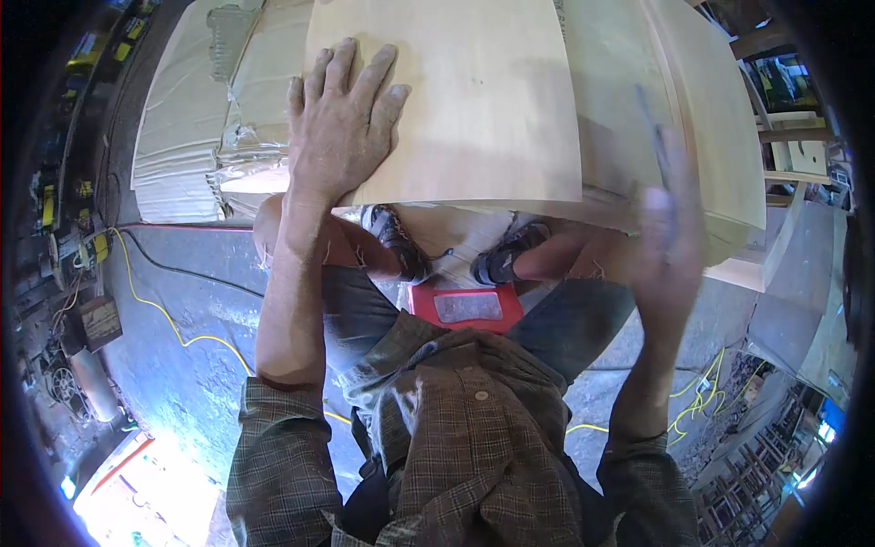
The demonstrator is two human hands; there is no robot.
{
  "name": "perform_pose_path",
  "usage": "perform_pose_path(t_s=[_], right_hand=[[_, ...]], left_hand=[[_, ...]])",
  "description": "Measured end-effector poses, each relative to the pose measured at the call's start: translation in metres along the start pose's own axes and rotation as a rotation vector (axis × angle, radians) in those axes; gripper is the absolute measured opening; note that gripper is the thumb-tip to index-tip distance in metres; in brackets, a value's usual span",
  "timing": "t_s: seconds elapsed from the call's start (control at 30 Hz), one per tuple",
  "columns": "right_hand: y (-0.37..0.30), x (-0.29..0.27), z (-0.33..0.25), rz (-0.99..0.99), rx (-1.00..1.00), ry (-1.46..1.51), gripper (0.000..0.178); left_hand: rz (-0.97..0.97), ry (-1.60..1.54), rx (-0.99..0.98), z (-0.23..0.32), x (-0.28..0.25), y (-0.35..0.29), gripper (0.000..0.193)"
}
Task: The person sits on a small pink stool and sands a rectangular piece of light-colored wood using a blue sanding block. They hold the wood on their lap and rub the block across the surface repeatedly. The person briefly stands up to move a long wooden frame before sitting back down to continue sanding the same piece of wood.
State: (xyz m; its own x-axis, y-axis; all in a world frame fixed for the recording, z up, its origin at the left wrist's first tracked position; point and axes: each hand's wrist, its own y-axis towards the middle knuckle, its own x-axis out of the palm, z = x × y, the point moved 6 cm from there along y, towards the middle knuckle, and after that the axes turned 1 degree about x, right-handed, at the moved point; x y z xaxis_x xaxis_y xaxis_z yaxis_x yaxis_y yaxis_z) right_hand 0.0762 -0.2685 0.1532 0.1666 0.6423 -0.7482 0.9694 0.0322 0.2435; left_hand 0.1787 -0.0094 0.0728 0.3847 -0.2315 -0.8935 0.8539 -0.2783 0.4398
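My left hand (342,128) lies flat with its fingers spread on the left part of a smooth, pale wooden sheet (483,109). Under that sheet is brown cardboard (182,137), creased and torn at the left. Off the sheet's right edge, my right hand (670,223) is closed around a slim dark tool (654,128), which points away from me. Motion smears both the hand and the tool, so its exact kind cannot be told. Wood dust coats my left hand and forearm.
Below the work surface, a red piece with a rectangular opening (507,314) lies between my sandalled feet. A yellow cord (182,339) and a black cable (191,278) run over the grey floor. Wooden frames (793,150) stand at the right, with clutter along the left wall.
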Motion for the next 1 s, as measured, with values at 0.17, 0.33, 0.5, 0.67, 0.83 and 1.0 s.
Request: perform_pose_path(t_s=[0.17, 0.33, 0.5, 0.67, 0.83, 1.0], right_hand=[[-0.004, 0.074, -0.016, -0.263, -0.358, -0.335, 0.051], [0.076, 0.102, -0.004, -0.211, -0.373, -0.253, 0.050], [0.146, 0.129, 0.012, -0.031, -0.356, -0.345, 0.051], [0.124, 0.127, 0.004, -0.007, -0.390, -0.396, 0.049], [0.124, 0.124, 0.004, 0.010, -0.342, -0.482, 0.047], [0.152, 0.129, 0.020, 0.068, -0.221, -0.476, 0.045]], left_hand=[[-0.011, 0.007, -0.025, 0.003, -0.005, 0.000, 0.044], [-0.043, -0.004, -0.037, 0.006, -0.015, 0.005, 0.046], [-0.114, -0.003, -0.033, 0.007, -0.010, 0.007, 0.047], [-0.143, -0.021, -0.056, 0.002, -0.011, 0.004, 0.048], [-0.158, -0.026, -0.089, 0.004, -0.012, 0.003, 0.047], [-0.080, -0.122, -0.098, 0.002, -0.015, 0.003, 0.047]])
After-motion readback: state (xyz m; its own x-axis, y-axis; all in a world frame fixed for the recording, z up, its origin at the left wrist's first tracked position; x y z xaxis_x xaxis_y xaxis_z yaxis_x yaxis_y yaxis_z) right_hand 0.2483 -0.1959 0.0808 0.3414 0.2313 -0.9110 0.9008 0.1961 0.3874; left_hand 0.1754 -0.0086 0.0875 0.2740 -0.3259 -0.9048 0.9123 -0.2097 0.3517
